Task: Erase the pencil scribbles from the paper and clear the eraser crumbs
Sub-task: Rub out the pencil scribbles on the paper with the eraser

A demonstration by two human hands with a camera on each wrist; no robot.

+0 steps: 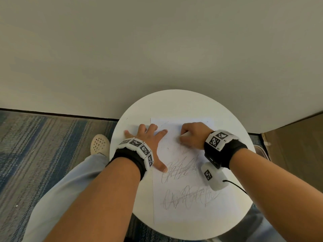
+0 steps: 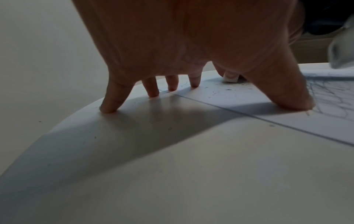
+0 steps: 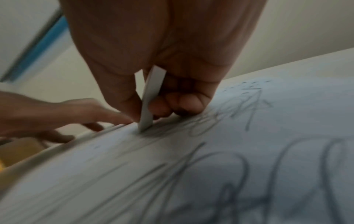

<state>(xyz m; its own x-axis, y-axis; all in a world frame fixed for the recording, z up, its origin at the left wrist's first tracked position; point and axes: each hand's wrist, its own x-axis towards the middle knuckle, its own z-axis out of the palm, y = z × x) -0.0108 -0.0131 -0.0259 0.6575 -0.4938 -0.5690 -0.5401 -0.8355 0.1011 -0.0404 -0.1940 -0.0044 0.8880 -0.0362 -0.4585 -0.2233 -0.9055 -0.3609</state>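
A white sheet of paper (image 1: 176,212) lies on a round white table (image 1: 232,137). Pencil scribbles (image 1: 183,169) cross its middle and lower part. My left hand (image 1: 148,137) is spread flat, fingertips (image 2: 108,109) on the table and on the paper's left edge, thumb by the scribbles. My right hand (image 1: 192,135) pinches a thin white eraser (image 3: 150,100), its tip pressed onto the paper (image 3: 249,151) at faint pencil marks. Dark eraser crumbs (image 2: 214,92) dot the paper near the eraser (image 2: 230,78). In the head view my fingers hide most of the eraser.
The table stands against a pale wall (image 1: 157,49). Striped carpet (image 1: 43,137) lies to the left, with my shoe (image 1: 99,144) and trouser leg beside the table. A brown cardboard surface (image 1: 293,140) stands at the right. A cable (image 1: 236,186) runs from my right wrist unit.
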